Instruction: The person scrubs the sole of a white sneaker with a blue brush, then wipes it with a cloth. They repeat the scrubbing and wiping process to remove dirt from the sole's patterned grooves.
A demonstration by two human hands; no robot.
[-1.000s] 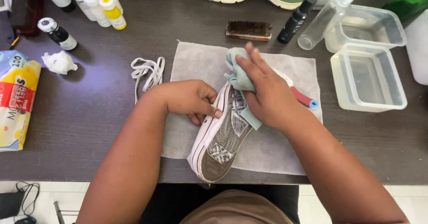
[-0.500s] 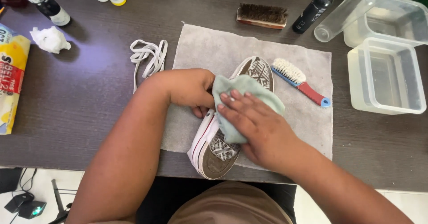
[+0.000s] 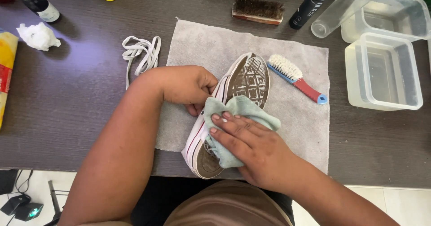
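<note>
Sole-up sneaker wiped on a grey towel

On the desk [image 3: 81, 118] lies a grey towel [image 3: 305, 131]; on it the white sneaker [image 3: 244, 80], sole up, held at its side in the left hand [image 3: 186, 87] grip. The right hand [image 3: 256, 147], beside it, presses a green cloth [image 3: 244, 107] flat on the sole, fingers spread. Beyond the grip lies a red-handled brush [image 3: 296, 77].

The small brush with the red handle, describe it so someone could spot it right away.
On the grey towel in the middle of the dark table, look right of the upturned sneaker. The brush lies there: white bristles, blue head, red handle. The wooden brush beyond the towel has dark bristles.
</note>
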